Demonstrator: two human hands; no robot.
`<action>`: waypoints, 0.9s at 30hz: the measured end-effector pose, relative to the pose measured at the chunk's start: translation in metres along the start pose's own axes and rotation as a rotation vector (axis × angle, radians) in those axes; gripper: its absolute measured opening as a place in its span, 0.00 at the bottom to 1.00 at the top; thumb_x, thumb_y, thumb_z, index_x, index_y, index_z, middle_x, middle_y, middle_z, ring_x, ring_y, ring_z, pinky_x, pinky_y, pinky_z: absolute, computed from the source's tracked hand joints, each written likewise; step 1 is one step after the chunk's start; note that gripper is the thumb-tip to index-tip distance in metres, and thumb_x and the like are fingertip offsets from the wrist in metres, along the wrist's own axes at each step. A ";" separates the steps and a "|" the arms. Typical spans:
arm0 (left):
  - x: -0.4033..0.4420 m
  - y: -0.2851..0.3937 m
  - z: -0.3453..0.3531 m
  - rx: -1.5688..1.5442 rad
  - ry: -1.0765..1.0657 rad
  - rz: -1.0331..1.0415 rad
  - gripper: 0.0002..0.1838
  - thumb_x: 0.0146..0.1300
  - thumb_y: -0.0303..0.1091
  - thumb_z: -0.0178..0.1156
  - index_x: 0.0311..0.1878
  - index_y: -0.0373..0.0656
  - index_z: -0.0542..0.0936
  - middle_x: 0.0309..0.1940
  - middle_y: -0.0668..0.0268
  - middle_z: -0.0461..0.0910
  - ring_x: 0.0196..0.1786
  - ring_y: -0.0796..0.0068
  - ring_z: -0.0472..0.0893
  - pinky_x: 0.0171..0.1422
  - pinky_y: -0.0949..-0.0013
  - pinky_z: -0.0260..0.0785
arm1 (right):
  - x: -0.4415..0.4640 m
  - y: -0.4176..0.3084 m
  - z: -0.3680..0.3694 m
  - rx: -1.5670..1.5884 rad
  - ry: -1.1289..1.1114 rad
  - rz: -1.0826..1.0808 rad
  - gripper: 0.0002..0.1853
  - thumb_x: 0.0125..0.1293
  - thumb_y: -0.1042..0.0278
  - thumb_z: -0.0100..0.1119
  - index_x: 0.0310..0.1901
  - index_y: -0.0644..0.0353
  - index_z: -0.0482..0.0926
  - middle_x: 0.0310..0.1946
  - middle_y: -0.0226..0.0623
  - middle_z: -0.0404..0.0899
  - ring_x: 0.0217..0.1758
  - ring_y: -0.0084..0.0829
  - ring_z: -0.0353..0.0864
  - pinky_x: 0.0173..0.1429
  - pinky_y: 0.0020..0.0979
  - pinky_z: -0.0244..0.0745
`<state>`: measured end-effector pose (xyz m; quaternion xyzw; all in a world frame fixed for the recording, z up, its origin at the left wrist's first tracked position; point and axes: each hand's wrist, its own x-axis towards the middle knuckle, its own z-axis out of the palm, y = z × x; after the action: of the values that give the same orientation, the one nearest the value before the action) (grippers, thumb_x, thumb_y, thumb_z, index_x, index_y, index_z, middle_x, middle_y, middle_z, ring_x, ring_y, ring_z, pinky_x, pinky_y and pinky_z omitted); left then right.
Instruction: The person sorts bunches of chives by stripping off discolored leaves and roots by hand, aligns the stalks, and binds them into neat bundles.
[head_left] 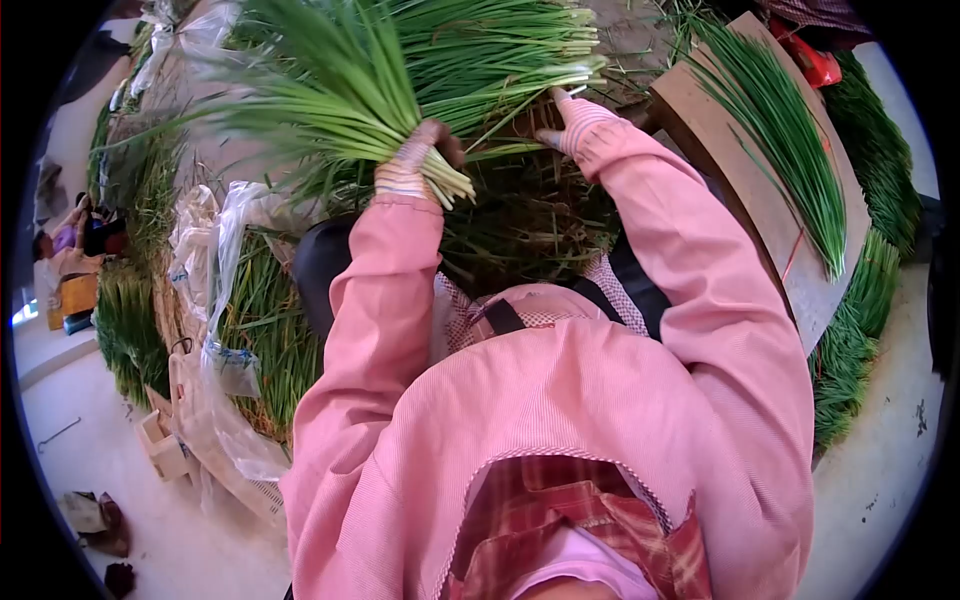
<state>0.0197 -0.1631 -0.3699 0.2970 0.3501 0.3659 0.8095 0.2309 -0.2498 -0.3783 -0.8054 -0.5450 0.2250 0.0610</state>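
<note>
My left hand (422, 148), gloved with a striped cuff, is closed around a bunch of garlic chives (375, 118). The pale stem ends stick out below the fist and the green leaves fan up and left, blurred at the tips. My right hand (572, 122), in a similar glove, has its thumb and fingers apart beside the white stem ends of a large chive pile (490, 50). A few loose stalks lie close to that thumb. Whether its fingertips touch the pile is hard to make out.
On my right a board (715, 150) carries a small bundle of chives (785, 140), with more chives (880, 160) beyond. At left stand a plastic-lined crate (215, 400) of chives and another person (75, 240). Leaf scraps (530, 225) cover the space before my lap.
</note>
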 end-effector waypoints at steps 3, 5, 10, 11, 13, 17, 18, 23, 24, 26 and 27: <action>0.006 -0.027 -0.006 -0.115 -0.113 -0.182 0.17 0.45 0.26 0.63 0.39 0.45 0.71 0.23 0.66 0.72 0.24 0.65 0.73 0.30 0.61 0.71 | 0.018 0.009 0.014 0.093 0.162 0.025 0.40 0.50 0.49 0.57 0.59 0.66 0.53 0.46 0.58 0.69 0.52 0.48 0.67 0.55 0.35 0.63; 0.002 -0.033 -0.001 0.025 0.025 -0.197 0.15 0.45 0.25 0.62 0.38 0.40 0.71 0.30 0.61 0.76 0.33 0.59 0.77 0.37 0.59 0.73 | 0.026 0.018 0.005 0.098 0.076 0.034 0.39 0.49 0.49 0.57 0.58 0.65 0.56 0.47 0.57 0.68 0.53 0.47 0.66 0.55 0.34 0.62; 0.049 -0.043 -0.011 0.141 0.207 -0.283 0.16 0.44 0.26 0.64 0.38 0.37 0.72 0.31 0.57 0.76 0.30 0.57 0.77 0.31 0.60 0.73 | 0.014 0.058 0.000 0.406 0.112 -0.088 0.14 0.51 0.65 0.59 0.38 0.61 0.74 0.30 0.41 0.76 0.34 0.31 0.74 0.41 0.28 0.68; 0.053 -0.031 0.002 0.154 0.254 -0.307 0.17 0.43 0.25 0.64 0.38 0.36 0.72 0.30 0.55 0.76 0.29 0.57 0.77 0.29 0.59 0.73 | 0.008 0.058 -0.001 0.519 0.129 -0.090 0.10 0.51 0.68 0.59 0.35 0.62 0.74 0.26 0.37 0.77 0.29 0.27 0.73 0.37 0.27 0.69; 0.075 -0.027 0.007 0.140 0.174 -0.268 0.17 0.42 0.25 0.65 0.38 0.37 0.72 0.31 0.55 0.76 0.29 0.56 0.77 0.28 0.59 0.72 | -0.002 0.051 -0.010 0.371 0.118 -0.225 0.12 0.50 0.67 0.60 0.35 0.61 0.74 0.27 0.39 0.75 0.30 0.29 0.73 0.36 0.29 0.68; 0.117 -0.021 0.002 0.288 0.143 -0.244 0.17 0.42 0.28 0.65 0.38 0.39 0.73 0.29 0.56 0.77 0.29 0.57 0.77 0.26 0.55 0.71 | 0.003 0.053 -0.005 0.060 0.184 -0.208 0.19 0.49 0.62 0.61 0.43 0.59 0.72 0.37 0.45 0.71 0.42 0.44 0.71 0.43 0.35 0.67; 0.125 -0.013 0.007 0.362 0.168 -0.278 0.16 0.43 0.28 0.64 0.38 0.39 0.74 0.30 0.56 0.77 0.29 0.58 0.78 0.25 0.53 0.71 | 0.009 0.056 0.003 0.054 0.210 -0.225 0.19 0.50 0.61 0.60 0.43 0.58 0.72 0.37 0.46 0.71 0.42 0.45 0.70 0.43 0.36 0.67; 0.122 0.002 0.017 0.392 0.137 -0.279 0.12 0.46 0.26 0.62 0.36 0.36 0.74 0.31 0.58 0.77 0.28 0.61 0.78 0.27 0.61 0.73 | 0.020 0.052 -0.010 -0.071 0.192 -0.301 0.16 0.55 0.60 0.55 0.42 0.59 0.72 0.32 0.47 0.73 0.37 0.47 0.72 0.42 0.37 0.68; 0.114 0.009 0.022 0.424 0.149 -0.280 0.12 0.46 0.26 0.62 0.35 0.35 0.74 0.31 0.58 0.78 0.28 0.61 0.78 0.28 0.63 0.74 | 0.018 0.045 -0.020 -0.100 0.251 -0.348 0.14 0.56 0.61 0.53 0.40 0.60 0.73 0.29 0.47 0.74 0.36 0.46 0.73 0.41 0.37 0.69; 0.097 0.020 0.017 0.251 0.085 -0.113 0.14 0.48 0.25 0.60 0.40 0.38 0.73 0.35 0.58 0.77 0.32 0.64 0.78 0.32 0.67 0.74 | 0.004 0.031 -0.049 -0.067 0.399 -0.397 0.10 0.57 0.65 0.53 0.38 0.60 0.74 0.29 0.45 0.75 0.33 0.42 0.74 0.38 0.33 0.70; 0.073 0.033 0.019 0.122 0.054 0.004 0.15 0.48 0.25 0.59 0.42 0.39 0.72 0.37 0.58 0.77 0.34 0.65 0.78 0.34 0.68 0.73 | -0.005 0.023 -0.066 0.005 0.504 -0.437 0.09 0.58 0.67 0.52 0.38 0.61 0.74 0.28 0.44 0.75 0.31 0.39 0.75 0.37 0.30 0.70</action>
<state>0.0576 -0.0906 -0.3596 0.3364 0.3930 0.3533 0.7795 0.2770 -0.2536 -0.3259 -0.6996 -0.6719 0.0018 0.2429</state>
